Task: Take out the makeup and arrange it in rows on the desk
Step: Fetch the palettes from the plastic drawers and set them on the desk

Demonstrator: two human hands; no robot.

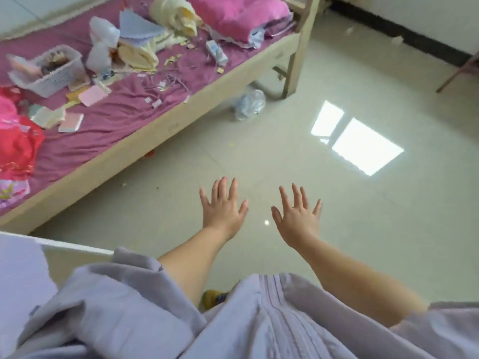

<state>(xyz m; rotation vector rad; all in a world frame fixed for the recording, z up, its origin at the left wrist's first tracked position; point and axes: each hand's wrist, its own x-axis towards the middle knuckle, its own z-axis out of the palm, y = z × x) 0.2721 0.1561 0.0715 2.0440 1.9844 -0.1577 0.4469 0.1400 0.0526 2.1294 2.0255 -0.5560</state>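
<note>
My left hand [223, 206] and my right hand [298, 216] are stretched out in front of me over the pale tiled floor, fingers spread, palms down, holding nothing. Far to the upper left, a white plastic basket [55, 73] with dark and pink items inside sits on the purple bed sheet; its contents are too blurred to name. A white desk corner [75, 246] shows at the lower left, beside my lilac sleeve. Both hands are well away from the basket and the desk.
A wooden-framed bed [145, 130] runs diagonally at left, strewn with papers, cloths, a pink pillow [238, 14] and a red bag [18, 149]. A crumpled plastic bag [250, 104] lies on the floor by the bed leg. A chair leg [458, 71] stands at far right.
</note>
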